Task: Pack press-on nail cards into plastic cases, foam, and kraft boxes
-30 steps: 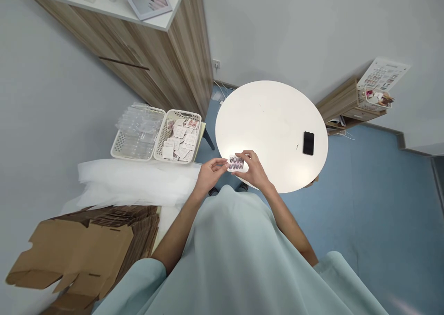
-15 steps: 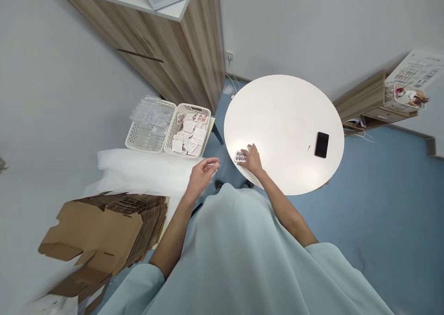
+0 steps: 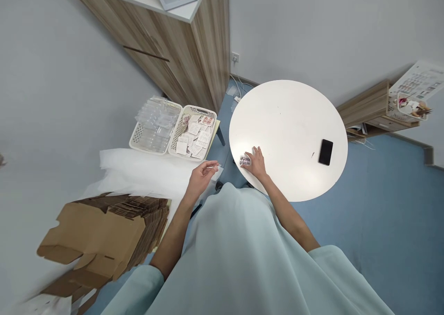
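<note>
On the near left edge of the round white table point(image 3: 287, 125) lies a small white card of press-on nails point(image 3: 244, 161), with dark oval pieces in rows. My right hand point(image 3: 257, 165) grips its right side between thumb and fingers. Off the table to the left, my left hand point(image 3: 201, 180) is held in the air with thumb and fingers drawn together. Whatever it may pinch is too small or too clear to make out. Below and beside that hand spreads a white sheet of soft wrapping point(image 3: 138, 169).
A black phone point(image 3: 325, 152) lies at the table's right. One white basket point(image 3: 133, 141) holds clear plastic trays; another basket point(image 3: 173, 141) holds several white cards. Flattened cardboard boxes point(image 3: 93, 231) are stacked at the lower left. Behind stands a wooden cabinet point(image 3: 194, 60).
The whole view has shifted slightly, so the table and baskets appear further right and a little lower. Both hands keep nearly the same pose, the right one still on the card.
</note>
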`<action>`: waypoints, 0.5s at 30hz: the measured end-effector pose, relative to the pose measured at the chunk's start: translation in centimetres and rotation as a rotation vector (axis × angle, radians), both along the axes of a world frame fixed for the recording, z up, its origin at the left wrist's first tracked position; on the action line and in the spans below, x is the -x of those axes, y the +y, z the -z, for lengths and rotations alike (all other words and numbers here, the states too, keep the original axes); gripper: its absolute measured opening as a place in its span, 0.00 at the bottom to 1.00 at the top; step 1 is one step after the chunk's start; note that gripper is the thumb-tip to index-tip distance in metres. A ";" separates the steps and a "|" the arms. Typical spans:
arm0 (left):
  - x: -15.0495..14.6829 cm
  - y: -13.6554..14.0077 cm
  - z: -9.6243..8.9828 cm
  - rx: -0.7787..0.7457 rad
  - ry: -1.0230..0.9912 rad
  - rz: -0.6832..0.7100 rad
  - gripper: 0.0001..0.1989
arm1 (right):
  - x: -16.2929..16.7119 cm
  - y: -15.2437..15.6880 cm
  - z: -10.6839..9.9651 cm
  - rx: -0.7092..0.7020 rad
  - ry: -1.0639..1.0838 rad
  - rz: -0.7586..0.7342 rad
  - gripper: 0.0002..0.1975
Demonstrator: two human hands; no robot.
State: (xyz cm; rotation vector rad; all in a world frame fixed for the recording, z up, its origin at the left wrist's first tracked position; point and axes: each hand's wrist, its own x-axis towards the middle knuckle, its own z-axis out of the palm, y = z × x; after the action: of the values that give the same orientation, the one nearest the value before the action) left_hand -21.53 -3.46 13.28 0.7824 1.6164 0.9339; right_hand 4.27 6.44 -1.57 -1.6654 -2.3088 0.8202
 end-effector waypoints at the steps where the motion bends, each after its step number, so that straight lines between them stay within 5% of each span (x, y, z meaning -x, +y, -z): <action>1: 0.5 0.2 0.2 0.001 -0.001 0.002 0.24 | 0.1 0.0 -0.3 -0.012 -0.010 0.007 0.35; 15: 14.6 3.9 3.9 -0.123 0.241 -0.091 0.20 | 4.7 -1.7 -7.4 -0.233 0.016 0.063 0.33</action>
State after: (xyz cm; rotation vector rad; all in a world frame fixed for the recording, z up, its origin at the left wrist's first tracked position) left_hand -36.10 0.44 9.41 0.9416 1.8294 1.0426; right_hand -0.45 4.79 5.83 -1.6138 -2.2306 0.5263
